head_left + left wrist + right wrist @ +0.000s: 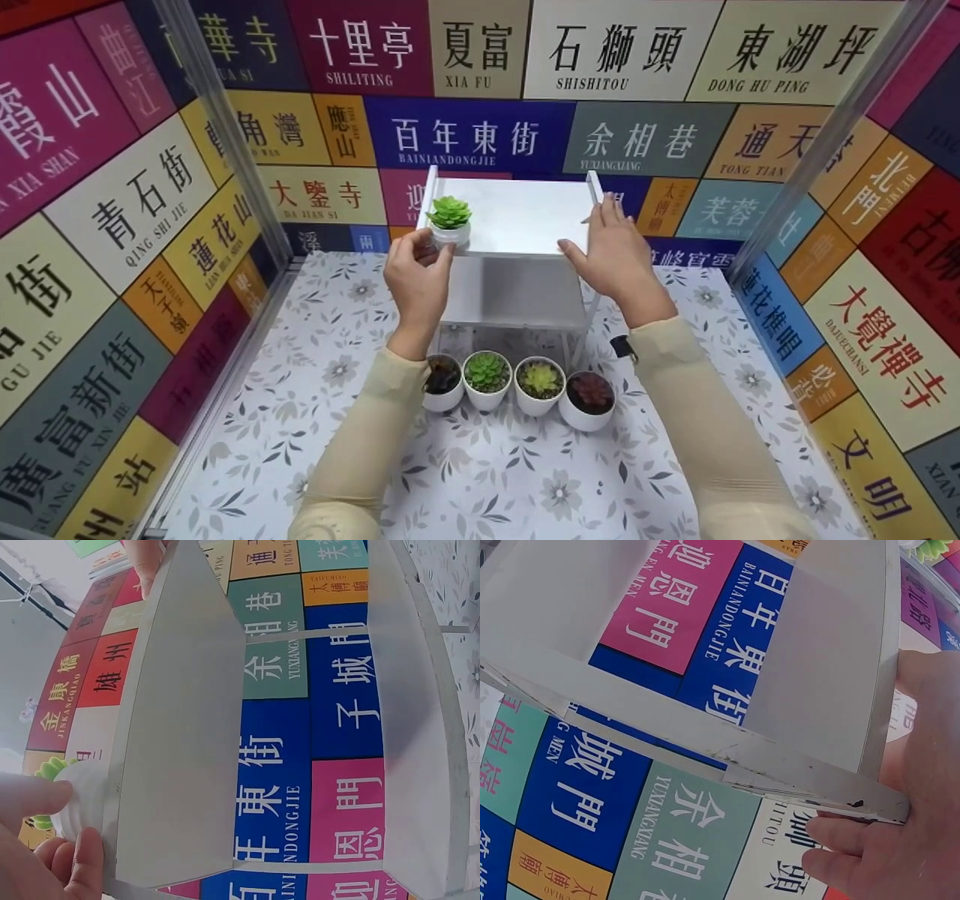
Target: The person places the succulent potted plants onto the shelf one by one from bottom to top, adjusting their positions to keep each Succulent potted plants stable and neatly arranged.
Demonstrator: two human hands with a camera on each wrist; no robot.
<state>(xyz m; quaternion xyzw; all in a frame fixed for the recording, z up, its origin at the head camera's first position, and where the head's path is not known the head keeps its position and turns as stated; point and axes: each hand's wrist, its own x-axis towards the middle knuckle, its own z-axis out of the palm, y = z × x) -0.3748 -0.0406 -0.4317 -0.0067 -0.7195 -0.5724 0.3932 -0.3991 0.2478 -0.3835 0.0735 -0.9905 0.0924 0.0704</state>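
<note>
A small white pot (pixel 452 237) with a bright green succulent (pixel 450 211) in it is pinched by the left hand (pixel 416 281) — the thumb is put at the front of the pot and the fingers at its left side. The pot is kept upright at the left end of the white top shelf (pixel 525 217), near the front edge and just beside the left rail (pixel 429 196).

The other end of the shelf is touched by the right hand (pixel 626 259), with nothing picked up in it. Its thumb is spread wide from its straight fingers; the thumb is laid by the front edge, and the fingers are set along the right rail (pixel 595 184). The green plant is placed well apart from this hand, with bare shelf between.

A lower shelf (pixel 517 292) is seen below. Four more white pots are lined up in front of the rack, on the flowery tablecloth (pixel 562 487) — a dark plant (pixel 442 375), a green rosette (pixel 487 370), a yellow-green one (pixel 540 379) and a dark red one (pixel 590 391). They are found between the two arms.
</note>
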